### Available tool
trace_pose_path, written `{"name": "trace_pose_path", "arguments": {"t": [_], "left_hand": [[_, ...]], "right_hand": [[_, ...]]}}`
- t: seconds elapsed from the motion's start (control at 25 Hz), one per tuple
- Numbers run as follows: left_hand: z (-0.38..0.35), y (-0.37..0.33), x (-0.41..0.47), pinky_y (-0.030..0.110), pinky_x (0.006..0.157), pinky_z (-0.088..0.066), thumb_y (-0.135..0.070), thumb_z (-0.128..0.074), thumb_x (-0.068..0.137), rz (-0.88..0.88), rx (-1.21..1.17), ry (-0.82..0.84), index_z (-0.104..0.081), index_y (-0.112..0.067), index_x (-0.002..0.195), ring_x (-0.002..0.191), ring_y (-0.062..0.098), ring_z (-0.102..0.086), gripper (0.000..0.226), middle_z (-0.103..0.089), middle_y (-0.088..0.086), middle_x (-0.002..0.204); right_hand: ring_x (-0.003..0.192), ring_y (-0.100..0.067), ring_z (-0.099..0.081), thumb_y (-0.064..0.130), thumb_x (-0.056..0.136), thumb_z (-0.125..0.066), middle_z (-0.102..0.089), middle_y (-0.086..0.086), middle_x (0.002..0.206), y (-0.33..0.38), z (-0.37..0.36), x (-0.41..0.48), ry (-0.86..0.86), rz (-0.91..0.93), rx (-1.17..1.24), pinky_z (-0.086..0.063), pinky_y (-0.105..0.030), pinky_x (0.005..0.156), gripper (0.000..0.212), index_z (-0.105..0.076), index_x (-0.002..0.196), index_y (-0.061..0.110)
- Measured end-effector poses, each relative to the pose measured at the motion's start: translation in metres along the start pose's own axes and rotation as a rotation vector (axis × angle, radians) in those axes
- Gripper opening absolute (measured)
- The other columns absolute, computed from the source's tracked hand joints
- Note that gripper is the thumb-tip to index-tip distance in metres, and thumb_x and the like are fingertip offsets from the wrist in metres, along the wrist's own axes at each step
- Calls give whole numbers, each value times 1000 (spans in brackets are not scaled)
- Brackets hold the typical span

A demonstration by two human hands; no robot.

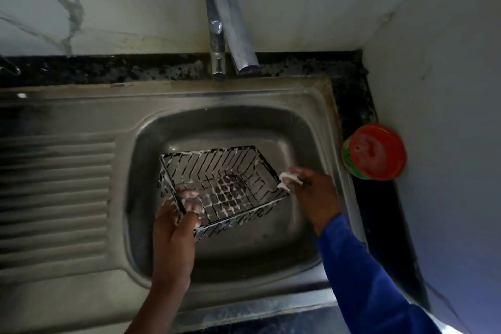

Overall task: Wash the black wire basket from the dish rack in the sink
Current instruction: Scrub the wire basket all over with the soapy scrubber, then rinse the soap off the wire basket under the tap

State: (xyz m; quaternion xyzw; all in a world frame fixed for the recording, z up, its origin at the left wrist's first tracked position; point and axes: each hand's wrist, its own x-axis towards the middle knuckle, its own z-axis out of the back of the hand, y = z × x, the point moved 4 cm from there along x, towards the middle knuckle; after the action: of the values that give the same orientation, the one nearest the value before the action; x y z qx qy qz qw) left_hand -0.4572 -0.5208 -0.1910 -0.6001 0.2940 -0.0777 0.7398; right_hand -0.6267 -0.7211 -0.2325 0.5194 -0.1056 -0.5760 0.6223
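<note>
A black wire basket (222,187) hangs tilted over the bowl of a steel sink (309,122), its open top turned up and its wires streaked with white foam. The left hand (173,225) comes in from six o'clock and clamps the basket's near-left corner, fingers curled over the rim into the inside and thumb on the outside, suds on the fingertips. The right hand (314,192), in a blue sleeve (363,279) reaching from five o'clock, sits at the basket's three o'clock edge and pinches a small, foam-covered white scrubbing piece (288,179) against the rim there. A chrome tap (230,27) rises at twelve o'clock behind the sink, its spout ending above the back rim. The ribbed draining board (57,198) stretches off at nine o'clock. At three o'clock, on the dark counter (360,106) beside the sink, stands a round red and green tub (374,152) holding reddish paste.
</note>
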Motion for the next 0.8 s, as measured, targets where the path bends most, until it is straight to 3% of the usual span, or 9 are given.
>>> {"name": "trace_pose_path", "arguments": {"t": [0.12,0.24,0.32,0.4,0.48,0.56,0.64,0.72,0.8], "left_hand": [[-6,7,6,5,54,-39,1,-52,89,-3,-28,40,-65,-15,94,67,-13,-56,22,-69,-26,79],[-10,20,22,12,64,-43,-9,-48,80,12,12,87,-64,-5,107,78,-14,-57,32,-70,-19,94],[-9,32,33,19,72,-43,-7,-45,79,30,27,78,-63,-2,112,89,-13,-60,38,-69,-9,109],[-10,45,40,21,81,-42,6,-41,79,52,11,55,-66,-3,102,102,-5,-61,35,-70,3,116],[-15,58,44,21,87,-40,14,-37,78,89,-13,52,-65,-10,89,114,7,-58,39,-71,-7,110],[-20,70,47,18,87,-41,18,-35,77,88,5,64,-64,-9,86,120,11,-55,40,-69,-10,110],[-23,75,47,17,86,-43,21,-36,76,75,73,64,-65,4,95,125,14,-52,38,-64,3,123],[-22,80,50,21,86,-44,19,-41,80,81,121,24,-64,4,116,127,15,-51,45,-60,5,132],[-18,87,56,29,87,-44,15,-46,86,103,151,-55,-64,-6,124,121,18,-53,47,-62,5,129]], "right_hand": [[87,-5,-70,9,75,-80,-74,9,89,26,29,-5,-24,56,191,-53,-19,77,24,-73,91,26],[90,-16,-71,5,74,-80,-75,0,89,32,92,-4,-180,62,278,-56,-31,81,24,-74,84,25],[87,-17,-70,16,74,-81,-75,-4,90,32,143,-3,-437,86,79,-57,-36,84,15,-76,87,21],[81,-9,-68,13,81,-75,-74,-5,94,39,170,-3,-531,140,-180,-53,-15,81,16,-75,97,9],[84,-10,-67,5,84,-68,-72,-7,98,45,176,9,-481,174,-377,-39,4,72,19,-74,102,5],[92,-23,-67,6,81,-69,-71,-12,104,52,174,24,-388,179,-524,-52,-17,82,24,-72,105,7],[97,-32,-65,13,81,-70,-68,-15,108,51,169,38,-317,126,-717,-55,-33,83,30,-68,111,8],[103,-33,-63,16,85,-66,-64,-16,116,49,161,47,-261,86,-919,-51,-33,83,33,-64,117,5],[108,-32,-61,15,91,-61,-61,-16,123,45,151,48,-200,82,-910,-49,-33,86,33,-60,122,3]]}}
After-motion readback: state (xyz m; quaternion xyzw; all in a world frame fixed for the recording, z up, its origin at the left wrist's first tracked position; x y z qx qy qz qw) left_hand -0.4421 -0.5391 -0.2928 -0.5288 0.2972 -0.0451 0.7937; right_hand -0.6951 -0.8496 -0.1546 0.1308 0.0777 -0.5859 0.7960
